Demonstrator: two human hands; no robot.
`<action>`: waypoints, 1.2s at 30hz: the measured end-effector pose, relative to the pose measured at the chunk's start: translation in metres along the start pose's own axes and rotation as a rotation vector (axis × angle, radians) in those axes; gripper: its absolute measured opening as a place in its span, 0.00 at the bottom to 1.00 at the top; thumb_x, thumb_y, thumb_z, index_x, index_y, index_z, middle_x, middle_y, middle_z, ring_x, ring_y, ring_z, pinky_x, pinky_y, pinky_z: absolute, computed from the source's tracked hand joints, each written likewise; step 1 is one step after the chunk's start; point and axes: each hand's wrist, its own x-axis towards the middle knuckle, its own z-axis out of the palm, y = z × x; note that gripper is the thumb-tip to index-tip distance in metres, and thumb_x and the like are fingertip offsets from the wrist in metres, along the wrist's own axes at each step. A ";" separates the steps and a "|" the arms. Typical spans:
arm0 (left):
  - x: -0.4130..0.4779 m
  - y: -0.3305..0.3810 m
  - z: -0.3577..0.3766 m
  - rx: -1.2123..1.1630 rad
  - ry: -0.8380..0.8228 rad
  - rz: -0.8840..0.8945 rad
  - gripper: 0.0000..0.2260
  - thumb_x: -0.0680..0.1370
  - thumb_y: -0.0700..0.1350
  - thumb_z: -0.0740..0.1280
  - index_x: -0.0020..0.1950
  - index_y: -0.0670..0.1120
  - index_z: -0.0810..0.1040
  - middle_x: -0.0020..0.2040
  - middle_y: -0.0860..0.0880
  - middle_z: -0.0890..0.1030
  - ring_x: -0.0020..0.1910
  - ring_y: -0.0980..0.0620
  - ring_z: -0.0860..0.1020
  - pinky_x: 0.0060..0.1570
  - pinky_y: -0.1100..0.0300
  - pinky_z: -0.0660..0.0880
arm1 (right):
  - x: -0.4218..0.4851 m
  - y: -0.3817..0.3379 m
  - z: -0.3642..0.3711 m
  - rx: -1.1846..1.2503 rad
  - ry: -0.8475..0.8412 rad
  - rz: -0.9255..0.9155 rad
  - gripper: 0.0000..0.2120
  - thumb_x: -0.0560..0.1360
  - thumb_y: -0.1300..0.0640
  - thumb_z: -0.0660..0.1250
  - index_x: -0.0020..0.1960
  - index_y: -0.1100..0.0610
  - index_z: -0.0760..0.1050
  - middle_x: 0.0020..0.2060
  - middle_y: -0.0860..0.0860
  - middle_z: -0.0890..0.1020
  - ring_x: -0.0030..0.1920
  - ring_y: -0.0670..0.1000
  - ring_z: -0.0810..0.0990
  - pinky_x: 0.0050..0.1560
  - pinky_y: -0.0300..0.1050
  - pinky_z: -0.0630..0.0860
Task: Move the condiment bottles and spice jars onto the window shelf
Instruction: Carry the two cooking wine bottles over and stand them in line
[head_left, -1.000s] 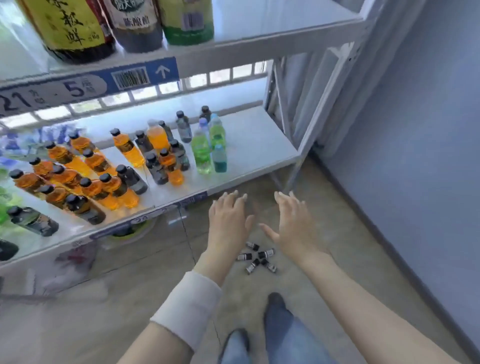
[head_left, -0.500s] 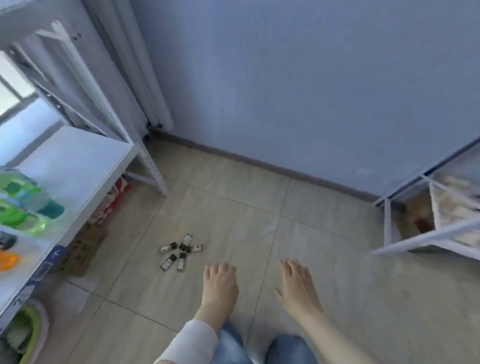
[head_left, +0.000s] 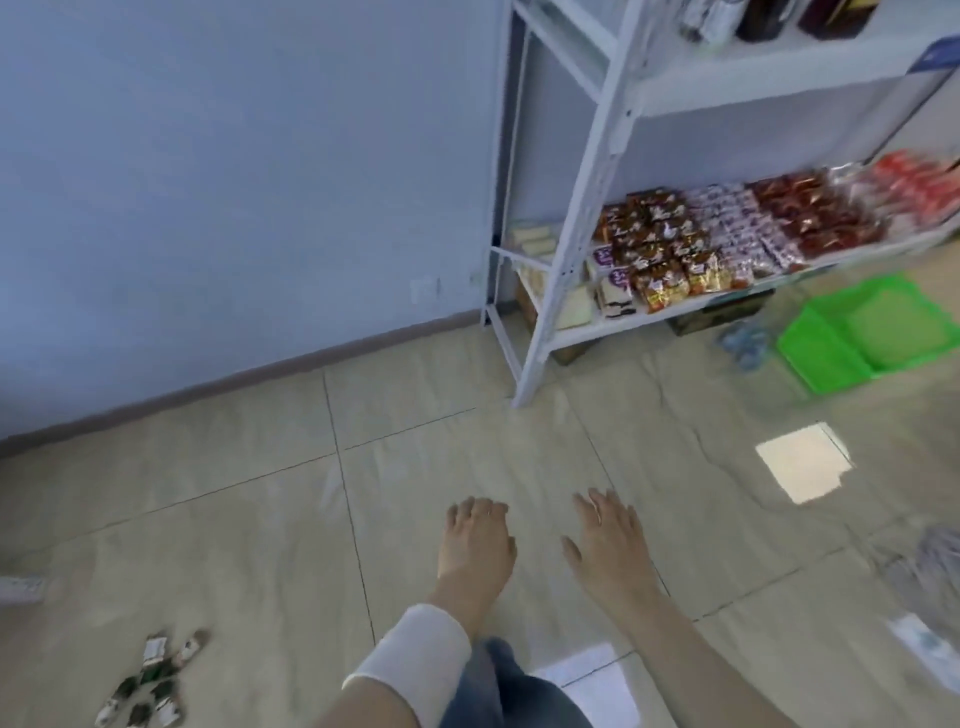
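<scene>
My left hand (head_left: 475, 540) and my right hand (head_left: 610, 543) are held out palm down over the tiled floor, fingers apart, holding nothing. A cluster of several small spice jars (head_left: 148, 686) lies on the floor at the lower left, well apart from both hands. At the top right, dark condiment bottles (head_left: 769, 15) stand on the upper board of a white metal shelf (head_left: 597, 171); only their bases show. The window shelf is out of view.
The white shelf's lower board holds rows of snack packets (head_left: 727, 234). A green plastic basket (head_left: 872, 332) sits on the floor to its right. A blue wall (head_left: 234, 182) runs along the left. A grey mop head (head_left: 930, 566) lies at the right edge.
The view has swung right, away from the window shelf with drink bottles, to a second shelf. The jars have slid to the lower left. Both hands stay open and empty.
</scene>
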 end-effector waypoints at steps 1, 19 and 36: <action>0.016 0.017 -0.005 0.011 0.003 0.030 0.20 0.80 0.47 0.57 0.72 0.47 0.62 0.72 0.48 0.64 0.72 0.47 0.59 0.72 0.54 0.51 | 0.009 0.017 -0.006 -0.008 0.036 0.036 0.29 0.64 0.53 0.77 0.61 0.62 0.75 0.60 0.62 0.78 0.62 0.64 0.75 0.61 0.64 0.72; 0.261 0.290 -0.147 0.075 0.292 0.434 0.19 0.79 0.46 0.58 0.69 0.46 0.66 0.69 0.47 0.68 0.70 0.47 0.62 0.71 0.53 0.54 | 0.191 0.237 -0.221 0.153 0.361 0.264 0.27 0.79 0.49 0.57 0.74 0.58 0.57 0.74 0.56 0.60 0.75 0.57 0.54 0.74 0.54 0.48; 0.402 0.496 -0.261 -0.447 0.684 0.229 0.30 0.76 0.53 0.64 0.75 0.49 0.55 0.72 0.48 0.65 0.70 0.49 0.65 0.68 0.49 0.66 | 0.334 0.416 -0.432 0.418 0.721 -0.156 0.26 0.76 0.50 0.63 0.71 0.58 0.63 0.70 0.56 0.67 0.71 0.54 0.64 0.67 0.41 0.57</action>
